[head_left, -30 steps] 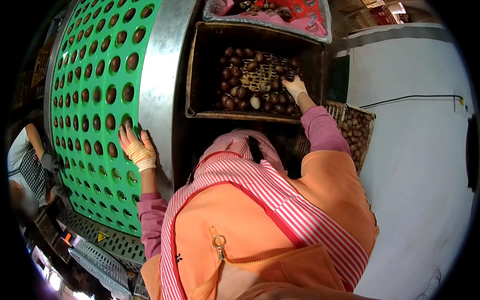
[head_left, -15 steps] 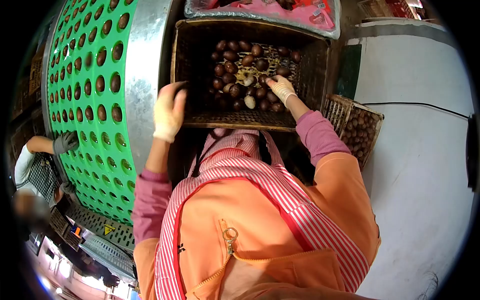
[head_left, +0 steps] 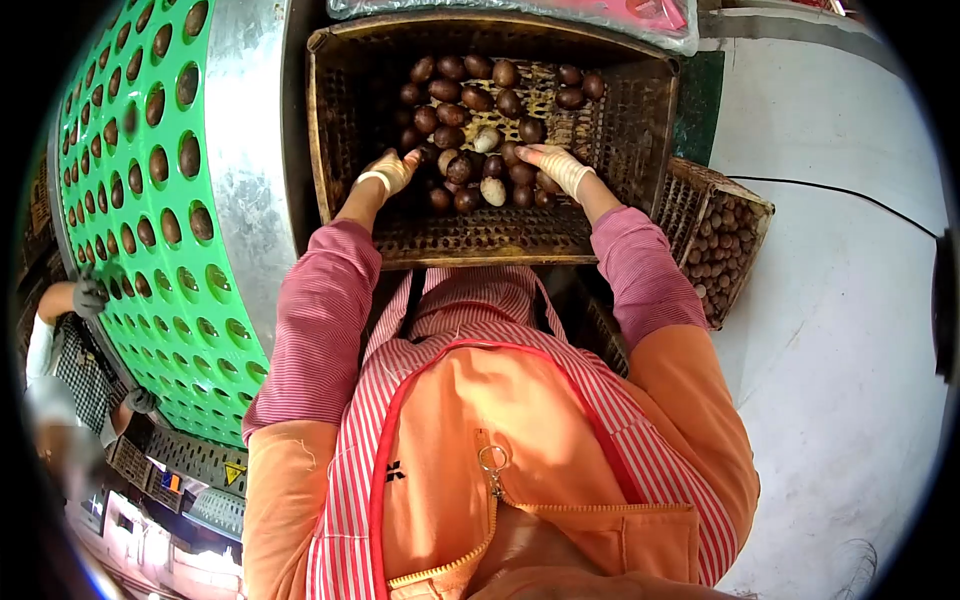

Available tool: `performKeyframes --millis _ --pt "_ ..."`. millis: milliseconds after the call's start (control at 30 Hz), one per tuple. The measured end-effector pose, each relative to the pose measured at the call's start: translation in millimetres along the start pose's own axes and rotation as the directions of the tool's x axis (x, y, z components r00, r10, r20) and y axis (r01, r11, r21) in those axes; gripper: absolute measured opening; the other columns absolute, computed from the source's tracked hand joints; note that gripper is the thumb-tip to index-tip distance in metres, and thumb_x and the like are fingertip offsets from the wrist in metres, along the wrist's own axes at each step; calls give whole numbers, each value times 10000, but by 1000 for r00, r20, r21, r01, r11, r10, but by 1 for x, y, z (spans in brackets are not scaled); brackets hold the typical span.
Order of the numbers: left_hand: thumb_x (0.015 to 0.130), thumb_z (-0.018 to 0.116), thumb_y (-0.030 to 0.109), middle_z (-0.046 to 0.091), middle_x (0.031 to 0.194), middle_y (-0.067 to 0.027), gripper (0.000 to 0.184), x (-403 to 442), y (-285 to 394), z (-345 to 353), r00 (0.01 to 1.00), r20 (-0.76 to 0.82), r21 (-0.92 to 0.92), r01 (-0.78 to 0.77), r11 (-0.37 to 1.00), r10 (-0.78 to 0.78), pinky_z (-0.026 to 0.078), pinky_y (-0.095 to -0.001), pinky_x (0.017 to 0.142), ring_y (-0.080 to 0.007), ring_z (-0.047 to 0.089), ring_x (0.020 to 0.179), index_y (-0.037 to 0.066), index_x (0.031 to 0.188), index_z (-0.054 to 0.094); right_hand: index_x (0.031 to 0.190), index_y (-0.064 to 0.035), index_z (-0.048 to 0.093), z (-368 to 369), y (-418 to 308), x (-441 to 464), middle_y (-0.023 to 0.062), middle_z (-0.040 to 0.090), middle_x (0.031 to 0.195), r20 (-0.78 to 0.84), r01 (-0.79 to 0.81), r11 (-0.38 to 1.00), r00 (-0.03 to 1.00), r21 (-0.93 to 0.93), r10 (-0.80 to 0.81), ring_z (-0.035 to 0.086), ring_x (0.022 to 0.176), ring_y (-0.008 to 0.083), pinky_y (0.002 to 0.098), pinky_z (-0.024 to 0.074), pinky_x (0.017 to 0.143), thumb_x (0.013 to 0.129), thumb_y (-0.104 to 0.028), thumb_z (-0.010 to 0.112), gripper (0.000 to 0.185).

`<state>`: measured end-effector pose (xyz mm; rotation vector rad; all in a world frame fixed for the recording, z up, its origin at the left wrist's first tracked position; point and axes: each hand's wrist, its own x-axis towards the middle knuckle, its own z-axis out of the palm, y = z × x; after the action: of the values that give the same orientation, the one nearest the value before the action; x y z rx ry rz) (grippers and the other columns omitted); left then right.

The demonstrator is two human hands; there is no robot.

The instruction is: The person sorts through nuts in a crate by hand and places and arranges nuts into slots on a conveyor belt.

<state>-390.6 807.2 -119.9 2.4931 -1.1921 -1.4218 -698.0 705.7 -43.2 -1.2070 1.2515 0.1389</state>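
In the head view, a worn brown crate point(head_left: 460, 243) in front of me holds many dark brown eggs point(head_left: 476, 98) and a few pale ones, such as a whitish egg point(head_left: 493, 191). My left hand point(head_left: 392, 172), in a pale glove with bare fingertips, reaches over the crate's near left side beside the eggs. Its fingers are apart, partly hidden low down. My right hand point(head_left: 558, 168), gloved alike, is among the eggs on the right. Its thumb side points left and its fingers curl down onto dark eggs, their tips partly hidden.
A curved green tray conveyor point(head_left: 170, 290) with eggs in many cups runs along the left, beside a metal edge point(head_left: 245, 150). A co-worker's grey-gloved hand point(head_left: 90, 295) is on it. A second egg crate point(head_left: 720, 250) stands right, by a pale surface point(head_left: 830, 330).
My left hand has moved from the crate's left rim inward to the eggs. My right hand stays among the eggs. The view has shifted, and the co-worker's upper hand has moved along the conveyor.
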Motion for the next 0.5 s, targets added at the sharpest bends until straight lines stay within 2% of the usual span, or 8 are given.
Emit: performKeyframes --millis 100,167,233,333,433,467,500 --pt "952 429 514 285 1551 -143 743 3 -3 4 979 191 -268 -12 963 65 303 -351 1113 -250 259 1437 39 1498 261 1431 -90 435 0 -4 0 148 398 1480 66 -46 975 997 219 33 398 1341 322 525 359 1051 855 -538 660 763" --pt "976 429 447 237 1582 -107 711 -4 8 7 960 251 -358 -26 934 123 288 -324 1113 -205 209 1459 45 1520 209 1420 -68 428 -8 5 16 164 430 1436 137 -145 933 985 329 105 441 1298 323 533 383 1025 838 -560 670 799" --pt "996 374 371 251 1575 -100 634 0 14 11 942 266 -396 -84 914 202 290 -322 1121 -205 237 1446 41 1516 220 1412 -46 407 -13 4 16 185 474 1368 259 -241 876 956 419 139 504 1224 323 524 403 1003 810 -593 686 860" --pt "1027 291 256 272 1565 -90 534 10 21 13 907 278 -453 -166 876 316 291 -319 1133 -205 278 1426 35 1509 236 1373 -83 463 -15 -2 12 130 570 1282 299 -257 907 941 334 156 599 1091 243 442 480 922 865 -592 598 731" --pt "1045 298 220 310 1545 -96 491 11 25 10 879 310 -325 -259 910 361 303 -321 1130 -204 322 1400 14 1491 276 1397 -80 445 -7 -29 -25 153 534 1324 297 -252 954 934 163 197 576 1118 249 425 465 919 791 -659 634 859" --pt "1049 315 221 326 1537 -101 484 6 27 5 874 324 -253 -288 924 361 309 -322 1127 -203 338 1390 5 1482 293 1399 -47 454 7 -58 -58 178 436 1422 156 -222 973 965 64 210 460 1240 315 490 379 998 792 -672 582 881" --pt "1025 351 287 332 1534 -100 530 -3 29 0 884 334 -303 -229 925 328 307 -353 1125 -216 345 1384 22 1482 302 1402 -55 454 3 -51 -44 186 410 1442 181 -231 972 958 31 222 444 1253 324 490 377 1000 784 -665 606 882"
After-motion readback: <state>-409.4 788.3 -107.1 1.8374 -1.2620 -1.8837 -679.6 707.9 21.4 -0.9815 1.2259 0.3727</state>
